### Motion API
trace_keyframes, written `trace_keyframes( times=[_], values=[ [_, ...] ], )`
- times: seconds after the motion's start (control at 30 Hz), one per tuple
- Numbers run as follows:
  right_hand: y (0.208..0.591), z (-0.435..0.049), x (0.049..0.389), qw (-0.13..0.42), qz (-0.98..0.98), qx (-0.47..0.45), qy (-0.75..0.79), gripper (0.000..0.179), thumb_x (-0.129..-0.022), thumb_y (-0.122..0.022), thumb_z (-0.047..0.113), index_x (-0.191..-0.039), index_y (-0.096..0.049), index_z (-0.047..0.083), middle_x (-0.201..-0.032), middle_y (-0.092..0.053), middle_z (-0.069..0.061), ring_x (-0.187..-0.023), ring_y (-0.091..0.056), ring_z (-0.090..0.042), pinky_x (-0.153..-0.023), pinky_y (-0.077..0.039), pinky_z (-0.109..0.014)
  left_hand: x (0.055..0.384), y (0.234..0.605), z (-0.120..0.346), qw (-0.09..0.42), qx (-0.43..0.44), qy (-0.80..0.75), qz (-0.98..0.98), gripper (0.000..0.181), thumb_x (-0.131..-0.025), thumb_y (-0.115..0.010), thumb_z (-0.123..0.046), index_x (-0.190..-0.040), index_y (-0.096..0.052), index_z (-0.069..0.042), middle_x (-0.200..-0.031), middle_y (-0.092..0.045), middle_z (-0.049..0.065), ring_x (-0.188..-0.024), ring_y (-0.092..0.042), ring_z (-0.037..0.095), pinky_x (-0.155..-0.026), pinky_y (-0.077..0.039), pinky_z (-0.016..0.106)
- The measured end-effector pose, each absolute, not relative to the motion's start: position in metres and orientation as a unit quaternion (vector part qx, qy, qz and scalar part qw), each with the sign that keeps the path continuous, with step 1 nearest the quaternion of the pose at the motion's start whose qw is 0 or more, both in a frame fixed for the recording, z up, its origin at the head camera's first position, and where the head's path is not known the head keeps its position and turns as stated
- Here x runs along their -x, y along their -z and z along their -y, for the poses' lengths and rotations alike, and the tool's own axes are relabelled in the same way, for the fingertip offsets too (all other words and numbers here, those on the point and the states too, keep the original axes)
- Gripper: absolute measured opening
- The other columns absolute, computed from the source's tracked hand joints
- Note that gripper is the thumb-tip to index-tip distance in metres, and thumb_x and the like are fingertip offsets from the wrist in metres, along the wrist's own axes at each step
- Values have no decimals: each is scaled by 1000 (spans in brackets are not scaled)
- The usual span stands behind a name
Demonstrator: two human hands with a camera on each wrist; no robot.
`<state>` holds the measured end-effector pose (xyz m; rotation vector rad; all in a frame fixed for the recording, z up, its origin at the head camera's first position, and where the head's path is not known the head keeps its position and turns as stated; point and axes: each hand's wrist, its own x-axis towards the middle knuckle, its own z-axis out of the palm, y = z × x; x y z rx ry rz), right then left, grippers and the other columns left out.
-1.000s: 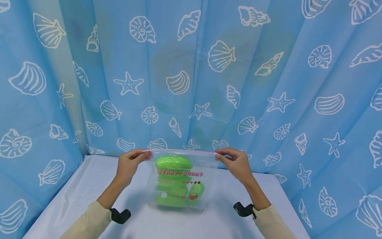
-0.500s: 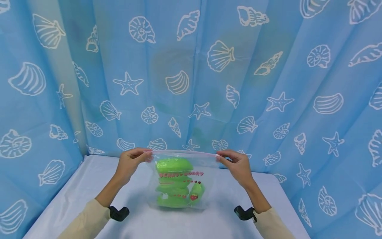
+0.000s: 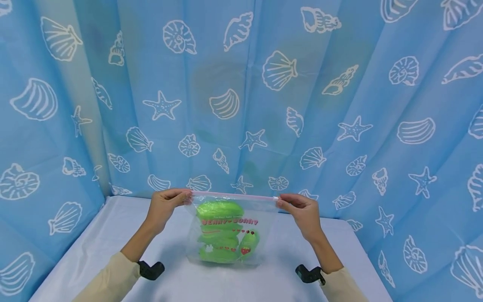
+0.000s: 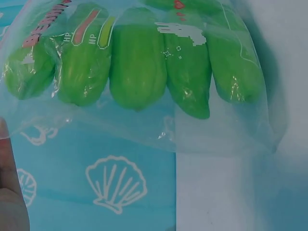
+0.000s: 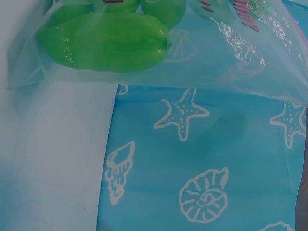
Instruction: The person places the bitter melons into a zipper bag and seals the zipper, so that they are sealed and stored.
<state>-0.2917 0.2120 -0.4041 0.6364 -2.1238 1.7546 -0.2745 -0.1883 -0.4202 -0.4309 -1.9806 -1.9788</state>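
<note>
In the head view, a clear zip bag [image 3: 266,214] with a pink top strip and "Berry Bunny" print hangs upright over the table. Several smooth green cucumber-like vegetables [image 3: 220,208] lie inside, most stacked crosswise and one standing at the right. My left hand [image 3: 163,208] pinches the strip's left corner between thumb and fingers. At the opposite corner my right hand [image 3: 303,212] pinches the bag beside a small white slider [image 3: 276,198]. The left wrist view shows rounded vegetable ends [image 4: 137,67]; the right wrist view shows one vegetable [image 5: 106,43] lengthwise. Both wrist views mostly cut off the hands.
A white-covered table [image 3: 241,289] lies under the bag. Behind it and at both sides hangs a blue curtain [image 3: 241,109] with white shell and starfish prints. Black wrist devices [image 3: 152,271] are strapped over the beige sleeves [image 3: 113,279].
My right hand has shifted slightly right, and the strip, slightly slack half a second ago, now runs straight. The white slider shows more plainly. My left hand has barely moved.
</note>
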Motion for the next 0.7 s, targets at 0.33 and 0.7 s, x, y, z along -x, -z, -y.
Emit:
trace_keyframes(
  times=[0.33, 0.7],
  values=[
    [406, -210, 288, 170, 726, -202, -635, 27, -86, -75, 8, -107, -70, -7, -97, -73, -13, -85, -71, -23, -79, -57, -32, 273, 420, 189, 150, 154, 692, 689, 30, -93, -68, -17, -109, -70, 8, -95, -74, 8, -82, -71, 19, -80, -57, 31],
    [406, -210, 286, 176, 721, -206, -637, 26, -86, -74, 6, -106, -69, -9, -97, -73, -13, -85, -72, -23, -78, -57, -32, 277, 406, 191, 141, 124, 609, 771, 37, -87, -74, -36, -114, -73, -10, -108, -72, 3, -98, -66, 13, -86, -54, 29]
  ],
)
